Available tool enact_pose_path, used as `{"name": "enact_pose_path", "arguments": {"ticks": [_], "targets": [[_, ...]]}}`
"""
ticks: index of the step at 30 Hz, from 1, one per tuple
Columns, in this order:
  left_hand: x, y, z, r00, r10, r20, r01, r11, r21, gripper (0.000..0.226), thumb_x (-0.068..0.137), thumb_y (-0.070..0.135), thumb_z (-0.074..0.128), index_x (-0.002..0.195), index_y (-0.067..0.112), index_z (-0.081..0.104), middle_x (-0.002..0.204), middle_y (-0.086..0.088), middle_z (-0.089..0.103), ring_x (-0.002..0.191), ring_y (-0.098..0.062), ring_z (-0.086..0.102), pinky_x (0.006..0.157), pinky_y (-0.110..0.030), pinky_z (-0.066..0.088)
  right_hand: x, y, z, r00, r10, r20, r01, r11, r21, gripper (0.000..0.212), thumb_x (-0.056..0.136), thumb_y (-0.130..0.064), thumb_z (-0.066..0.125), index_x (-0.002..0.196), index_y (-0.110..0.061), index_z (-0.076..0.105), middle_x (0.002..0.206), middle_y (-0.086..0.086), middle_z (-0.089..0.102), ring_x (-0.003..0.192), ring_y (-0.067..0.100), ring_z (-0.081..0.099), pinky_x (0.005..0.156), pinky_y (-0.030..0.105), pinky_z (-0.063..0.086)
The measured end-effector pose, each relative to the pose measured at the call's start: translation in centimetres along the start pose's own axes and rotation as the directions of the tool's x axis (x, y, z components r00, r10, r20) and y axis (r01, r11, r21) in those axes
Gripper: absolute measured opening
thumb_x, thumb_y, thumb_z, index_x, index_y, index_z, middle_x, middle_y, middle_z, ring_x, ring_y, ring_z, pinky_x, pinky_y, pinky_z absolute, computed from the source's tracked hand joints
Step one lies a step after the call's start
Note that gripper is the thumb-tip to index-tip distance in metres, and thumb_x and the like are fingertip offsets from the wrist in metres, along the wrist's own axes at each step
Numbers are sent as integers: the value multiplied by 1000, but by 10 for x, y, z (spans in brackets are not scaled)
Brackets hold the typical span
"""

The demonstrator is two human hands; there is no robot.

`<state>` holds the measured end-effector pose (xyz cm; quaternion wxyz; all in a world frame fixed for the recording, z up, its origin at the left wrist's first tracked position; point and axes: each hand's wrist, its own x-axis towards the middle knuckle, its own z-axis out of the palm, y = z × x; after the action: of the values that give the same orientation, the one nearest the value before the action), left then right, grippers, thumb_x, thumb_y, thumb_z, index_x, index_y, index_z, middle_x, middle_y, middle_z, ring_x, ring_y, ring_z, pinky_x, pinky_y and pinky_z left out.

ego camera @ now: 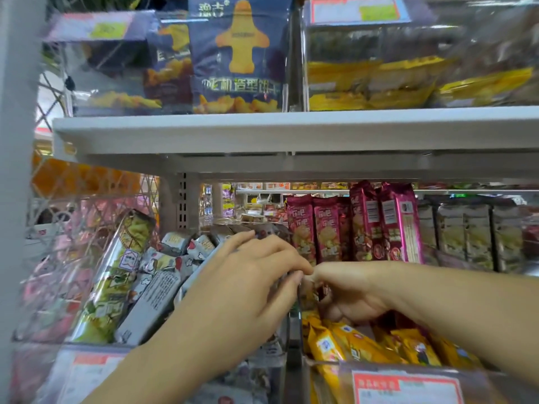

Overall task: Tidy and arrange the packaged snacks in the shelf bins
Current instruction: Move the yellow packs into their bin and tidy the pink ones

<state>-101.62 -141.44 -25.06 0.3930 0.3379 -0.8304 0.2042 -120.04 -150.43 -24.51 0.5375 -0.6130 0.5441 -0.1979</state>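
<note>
Left hand: the left hand (248, 275) lies over the left bin with its fingers spread and lightly bent. Whether thumb and forefinger pinch anything at the divider cannot be told.
Right hand: the right hand (350, 293) reaches across the right bin, its fingers curled down against the divider. What they grip, if anything, is hidden.
Snacks, left bin: small grey-and-white foil snack packets (163, 287) lie jumbled at all angles. Long green-and-yellow wrapped packets (116, 275) lean along the left wall.
Snacks, right bin: tall magenta foil packets (329, 228) stand upright in a row at the back edge. Flat yellow packets (364, 345) lie heaped at the front edge.
Progress: seemingly partway. The magenta row looks orderly, while the grey and yellow packets are yet to be straightened.
Edges: the clear plastic divider wall (294, 330) stands between both bins, just under the two hands.
Room: the white metal shelf board (291, 129) hangs close above, so lifting space looks tight. The bins open towards the front.
</note>
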Motion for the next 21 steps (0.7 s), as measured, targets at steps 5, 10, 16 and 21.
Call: {"name": "enact_pose_path", "arguments": {"ticks": [5,10,16,21], "targets": [[0,1,0,1000,-4,7,4,1000,-3,31,92,40,32,100,41,62,100,26,57,96,5,53,108,-21,19,-1,1,5,1000,-2,28,3,1000,-2,13,70,-22,62,77,-19,52,77,3,49,62,16,42,59,26,35],[0,0,1,1000,-1,4,1,1000,-4,29,93,40,32,100,41,61,100,25,57,97,4,53,108,-22,19,-15,-9,2,994,-94,47,93,996,13,14,84,-4,54,75,-15,50,61,1,49,42,7,48,45,21,41],[1,0,1,1000,5,23,-6,1000,6,29,93,39,34,101,40,62,102,25,58,97,4,54,106,-25,23,-46,-17,-4,930,-357,85,366,922,-129,35,80,3,67,108,-13,54,75,-2,62,65,5,58,57,22,35],[1,9,-8,998,-54,-14,54,998,-41,29,89,47,39,118,44,45,115,27,47,108,7,44,98,-21,34,-93,-29,-1,780,-623,-67,578,756,-307,54,70,-1,79,113,-22,54,101,4,70,91,18,68,86,39,54]]}}
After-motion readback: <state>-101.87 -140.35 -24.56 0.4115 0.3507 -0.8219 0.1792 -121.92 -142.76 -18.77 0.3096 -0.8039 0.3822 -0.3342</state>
